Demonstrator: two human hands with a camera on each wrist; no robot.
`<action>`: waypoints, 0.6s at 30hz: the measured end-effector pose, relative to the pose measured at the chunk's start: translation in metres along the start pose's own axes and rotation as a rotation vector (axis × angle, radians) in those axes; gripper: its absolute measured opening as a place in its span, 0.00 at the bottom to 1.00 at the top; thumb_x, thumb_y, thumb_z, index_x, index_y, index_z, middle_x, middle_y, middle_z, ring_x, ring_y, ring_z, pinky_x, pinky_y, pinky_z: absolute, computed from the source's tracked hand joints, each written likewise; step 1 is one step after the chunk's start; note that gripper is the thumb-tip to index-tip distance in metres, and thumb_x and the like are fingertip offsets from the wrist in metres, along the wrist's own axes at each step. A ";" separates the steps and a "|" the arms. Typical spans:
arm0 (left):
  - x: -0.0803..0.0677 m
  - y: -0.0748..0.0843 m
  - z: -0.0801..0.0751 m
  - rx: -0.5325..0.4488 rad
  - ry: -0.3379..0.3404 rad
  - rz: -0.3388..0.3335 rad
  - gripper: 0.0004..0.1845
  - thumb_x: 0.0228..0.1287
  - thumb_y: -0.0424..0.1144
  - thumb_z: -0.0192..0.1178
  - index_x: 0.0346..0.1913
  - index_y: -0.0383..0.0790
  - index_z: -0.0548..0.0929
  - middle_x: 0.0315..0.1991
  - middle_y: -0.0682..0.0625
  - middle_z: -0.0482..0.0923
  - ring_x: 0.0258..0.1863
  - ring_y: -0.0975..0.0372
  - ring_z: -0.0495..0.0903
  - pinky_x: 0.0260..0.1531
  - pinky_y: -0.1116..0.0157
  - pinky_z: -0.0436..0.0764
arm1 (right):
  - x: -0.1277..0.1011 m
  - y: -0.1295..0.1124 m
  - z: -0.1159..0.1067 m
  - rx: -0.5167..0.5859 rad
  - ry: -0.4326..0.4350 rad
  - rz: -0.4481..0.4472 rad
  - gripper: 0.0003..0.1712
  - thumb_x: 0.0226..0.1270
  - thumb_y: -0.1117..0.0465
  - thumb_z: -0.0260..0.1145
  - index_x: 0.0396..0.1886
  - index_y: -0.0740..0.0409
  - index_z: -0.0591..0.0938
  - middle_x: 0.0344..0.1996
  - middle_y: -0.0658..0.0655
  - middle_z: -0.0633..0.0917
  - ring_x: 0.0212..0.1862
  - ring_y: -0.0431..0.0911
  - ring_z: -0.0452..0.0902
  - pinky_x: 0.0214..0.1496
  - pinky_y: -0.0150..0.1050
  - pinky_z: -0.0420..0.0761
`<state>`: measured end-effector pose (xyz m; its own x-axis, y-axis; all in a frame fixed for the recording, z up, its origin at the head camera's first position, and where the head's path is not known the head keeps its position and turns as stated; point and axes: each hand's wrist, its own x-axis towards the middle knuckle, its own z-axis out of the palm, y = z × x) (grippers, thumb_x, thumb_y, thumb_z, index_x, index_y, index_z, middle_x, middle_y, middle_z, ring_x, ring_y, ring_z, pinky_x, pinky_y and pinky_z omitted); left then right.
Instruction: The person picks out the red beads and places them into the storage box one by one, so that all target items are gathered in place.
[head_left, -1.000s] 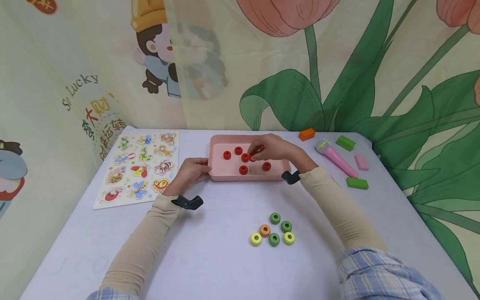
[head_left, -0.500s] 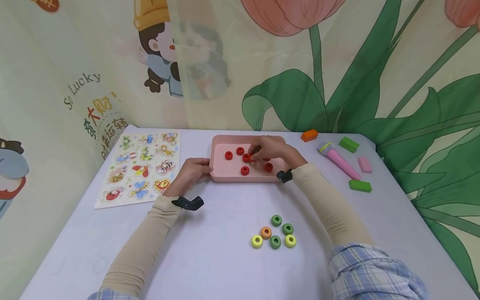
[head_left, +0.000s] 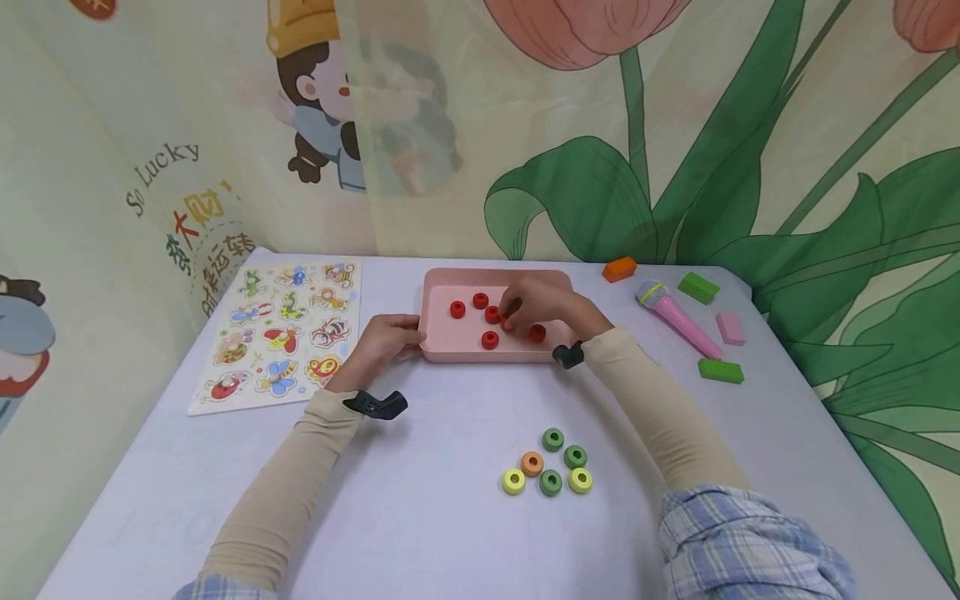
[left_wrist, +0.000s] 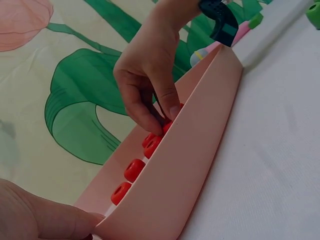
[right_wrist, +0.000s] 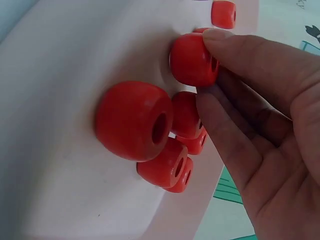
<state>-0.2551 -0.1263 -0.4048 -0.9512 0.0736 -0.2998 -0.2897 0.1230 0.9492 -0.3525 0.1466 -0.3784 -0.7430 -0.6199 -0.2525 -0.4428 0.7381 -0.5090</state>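
Observation:
A shallow pink tray (head_left: 444, 340) lies on the white table with several red barrel-shaped beads (head_left: 490, 339) spread inside. My left hand (head_left: 384, 340) grips the tray's left end. The left wrist view has the thumb (left_wrist: 65, 220) over the rim, the other fingers mostly hidden. Inside the tray, my right hand (head_left: 542, 302) pinches one red bead (right_wrist: 192, 60) between thumb and fingers. That bead is low among the others, its hole facing my palm in the right wrist view. Whether it touches the tray floor I cannot tell.
Green, yellow and orange beads (head_left: 551, 482) lie in front of the tray. To the left is a cartoon sticker sheet (head_left: 279, 337). A pink toy microphone (head_left: 686, 325) lies on the right among green blocks (head_left: 721, 371), a pink block (head_left: 730, 328) and an orange block (head_left: 619, 269).
My right hand has dropped slightly lower into the tray with the red bead over the second. My left hand keeps its hold on the tray's end.

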 end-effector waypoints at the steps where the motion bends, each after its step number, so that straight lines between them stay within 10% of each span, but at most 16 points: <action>1: 0.000 -0.001 0.000 -0.001 -0.003 0.009 0.24 0.66 0.23 0.55 0.65 0.22 0.70 0.63 0.31 0.70 0.58 0.46 0.74 0.56 0.60 0.78 | 0.000 0.000 0.000 -0.007 0.000 0.001 0.09 0.61 0.63 0.73 0.42 0.52 0.89 0.35 0.50 0.85 0.40 0.49 0.77 0.40 0.37 0.82; 18: 0.001 -0.002 0.000 0.011 0.002 0.013 0.24 0.66 0.23 0.56 0.65 0.23 0.70 0.62 0.31 0.71 0.55 0.48 0.76 0.55 0.60 0.79 | -0.004 0.000 -0.003 0.064 0.026 0.062 0.13 0.65 0.55 0.70 0.48 0.51 0.85 0.39 0.50 0.85 0.41 0.48 0.78 0.42 0.39 0.83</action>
<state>-0.2555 -0.1262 -0.4075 -0.9551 0.0729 -0.2872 -0.2761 0.1325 0.9519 -0.3512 0.1498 -0.3744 -0.7814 -0.5654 -0.2641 -0.3628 0.7560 -0.5448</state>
